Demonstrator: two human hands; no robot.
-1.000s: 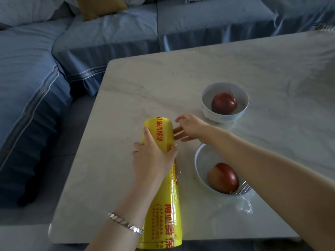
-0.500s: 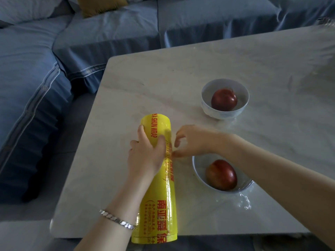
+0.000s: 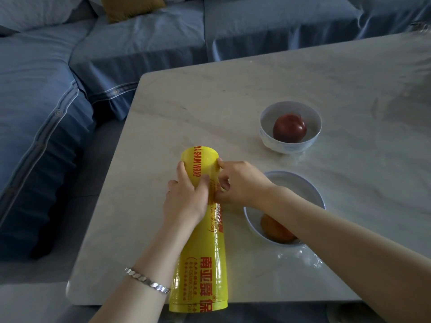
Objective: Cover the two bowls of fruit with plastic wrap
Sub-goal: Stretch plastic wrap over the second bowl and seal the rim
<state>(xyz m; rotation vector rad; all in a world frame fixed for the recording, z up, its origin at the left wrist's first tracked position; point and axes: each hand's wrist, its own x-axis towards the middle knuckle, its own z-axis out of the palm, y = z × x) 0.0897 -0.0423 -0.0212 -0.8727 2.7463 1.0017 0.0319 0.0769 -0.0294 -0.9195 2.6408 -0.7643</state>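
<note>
A long yellow roll of plastic wrap (image 3: 201, 264) with red lettering lies on the marble table (image 3: 233, 94), its near end over the front edge. My left hand (image 3: 186, 197) grips the roll near its far end. My right hand (image 3: 238, 183) rests on the roll's right side, fingers pinching at the film edge. The near white bowl (image 3: 303, 183) holds a reddish fruit (image 3: 275, 231), partly hidden by my right forearm; film shines over it and crumples beside it. The far white bowl (image 3: 268, 129) holds a red fruit (image 3: 290, 128) and looks uncovered.
A blue sofa (image 3: 70, 78) wraps around the table's left and far sides, with a mustard cushion (image 3: 130, 5) at the back. The table's left and front edges are close to the roll. A silver bracelet (image 3: 147, 280) sits on my left wrist.
My right hand has come down from beyond the roll's far end onto its right side and pinches there. My left hand keeps its grip. The view shifted slightly.
</note>
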